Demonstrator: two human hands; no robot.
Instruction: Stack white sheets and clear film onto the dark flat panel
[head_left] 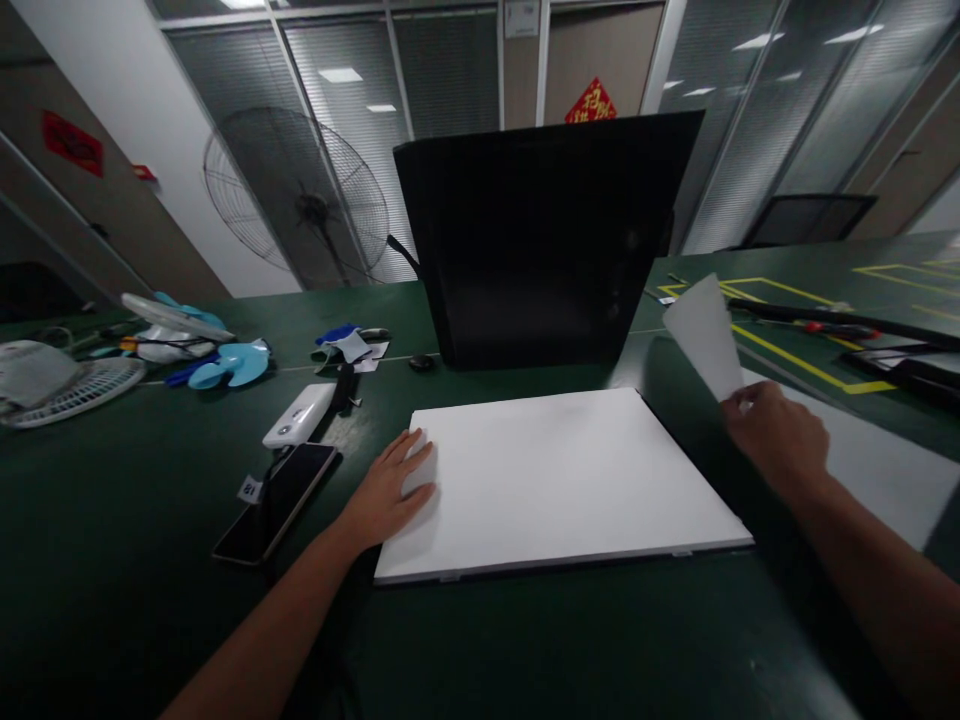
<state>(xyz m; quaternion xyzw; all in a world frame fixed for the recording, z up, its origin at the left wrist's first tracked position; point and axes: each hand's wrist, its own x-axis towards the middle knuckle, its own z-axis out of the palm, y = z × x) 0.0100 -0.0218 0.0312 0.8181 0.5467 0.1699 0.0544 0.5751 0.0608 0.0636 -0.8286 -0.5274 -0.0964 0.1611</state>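
On the left edge of a white slab [562,490], the left hand [386,495] is lying spread; past its right edge, the right hand [776,430] is pinching a sheet [703,335], apparently paper.

Dark green table [585,630] under white rectangular panel [562,480], dark phone [289,495] and white device [300,415]

white rectangular flat slab [555,480] — smooth, matt, paper-like face | thin white curled sheet [707,335]: matt paper | dark-green tabletop [142,500]: smooth, faint sheen | black upright panel [544,240]: smooth, plastic-looking | black rectangular phone [292,487] — glossy, glass-like | white rounded device [301,412]: glossy plastic
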